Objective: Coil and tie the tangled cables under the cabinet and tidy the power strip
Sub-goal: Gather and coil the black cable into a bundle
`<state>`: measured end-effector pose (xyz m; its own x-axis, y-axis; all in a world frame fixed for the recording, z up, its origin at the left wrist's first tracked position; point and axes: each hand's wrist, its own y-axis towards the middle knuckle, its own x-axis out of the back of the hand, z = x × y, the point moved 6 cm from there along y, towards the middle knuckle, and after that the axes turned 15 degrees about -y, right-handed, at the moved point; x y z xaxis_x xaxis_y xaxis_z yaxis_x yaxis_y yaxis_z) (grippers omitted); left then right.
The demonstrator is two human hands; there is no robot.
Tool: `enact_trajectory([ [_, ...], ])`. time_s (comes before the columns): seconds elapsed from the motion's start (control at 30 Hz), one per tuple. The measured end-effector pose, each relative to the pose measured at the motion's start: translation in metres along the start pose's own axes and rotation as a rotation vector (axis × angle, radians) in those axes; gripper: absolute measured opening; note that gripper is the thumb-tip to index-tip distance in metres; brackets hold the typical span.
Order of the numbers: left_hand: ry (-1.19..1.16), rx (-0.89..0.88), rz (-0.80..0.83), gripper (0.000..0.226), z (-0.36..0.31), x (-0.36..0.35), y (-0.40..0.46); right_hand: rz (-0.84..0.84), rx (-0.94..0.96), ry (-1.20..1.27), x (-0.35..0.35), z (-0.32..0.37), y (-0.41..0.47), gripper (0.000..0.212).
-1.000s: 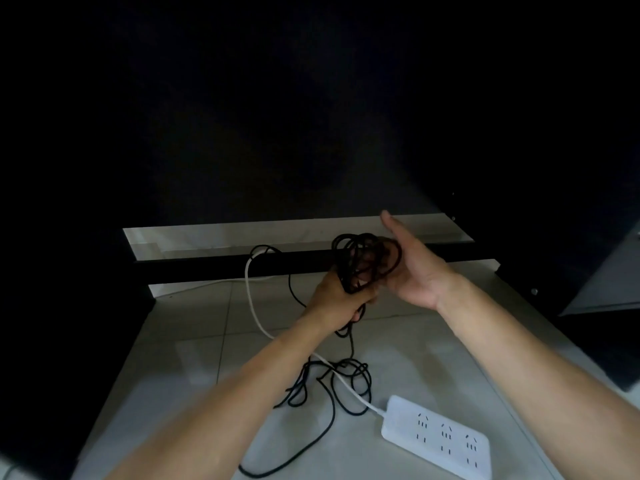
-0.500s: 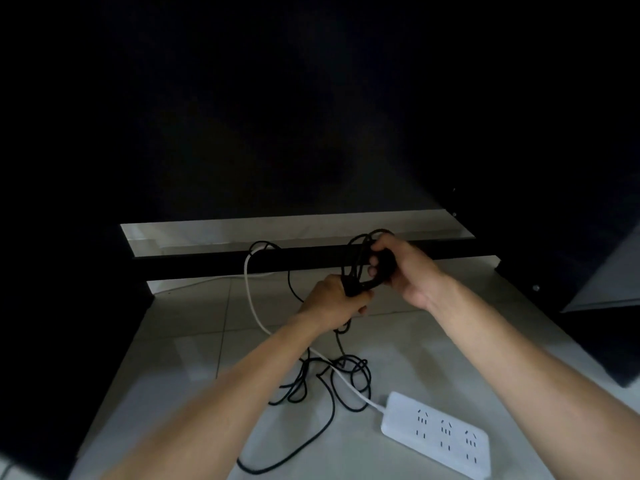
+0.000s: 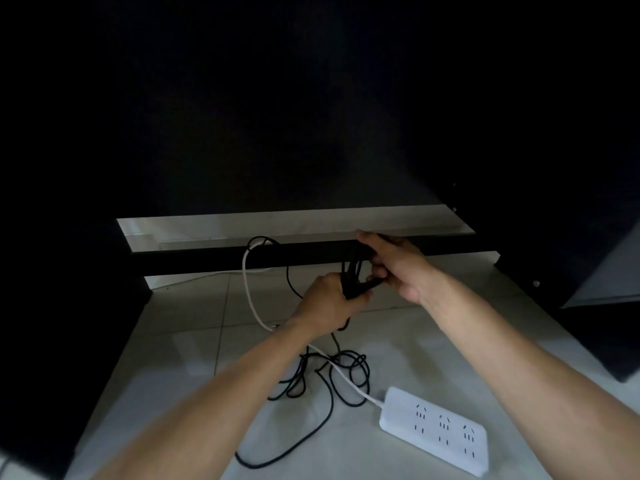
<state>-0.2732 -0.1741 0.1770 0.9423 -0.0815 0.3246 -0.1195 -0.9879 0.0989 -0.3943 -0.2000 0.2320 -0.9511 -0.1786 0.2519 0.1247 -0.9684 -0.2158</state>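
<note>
My left hand [image 3: 329,301] is closed around a bunch of black cable loops [image 3: 351,277] held upright above the floor. Just right of it, my right hand [image 3: 394,265] pinches the top of the same loops between thumb and fingers, in front of the cabinet's dark bottom rail. More black cable [image 3: 322,382] lies tangled on the tiles below my left wrist and trails toward me. A white power strip [image 3: 436,433] lies on the floor at lower right. Its white cord [image 3: 251,299] curves up and left behind the rail.
The dark cabinet rail [image 3: 207,258] crosses the view, with a pale strip of floor behind it. Dark cabinet sides [image 3: 52,323] stand at left, and a dark panel [image 3: 602,327] at right. Light floor tiles [image 3: 180,341] spread beneath my arms.
My right hand went from flat and open behind the coil to gripping it. The loops have been squeezed from a round bundle into a narrow bunch.
</note>
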Motion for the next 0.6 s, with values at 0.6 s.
enact_trajectory([
  [0.6, -0.145, 0.078, 0.011, 0.032, 0.003, 0.004, 0.003, 0.179, 0.159, -0.046, 0.001, 0.006, 0.001, 0.037],
])
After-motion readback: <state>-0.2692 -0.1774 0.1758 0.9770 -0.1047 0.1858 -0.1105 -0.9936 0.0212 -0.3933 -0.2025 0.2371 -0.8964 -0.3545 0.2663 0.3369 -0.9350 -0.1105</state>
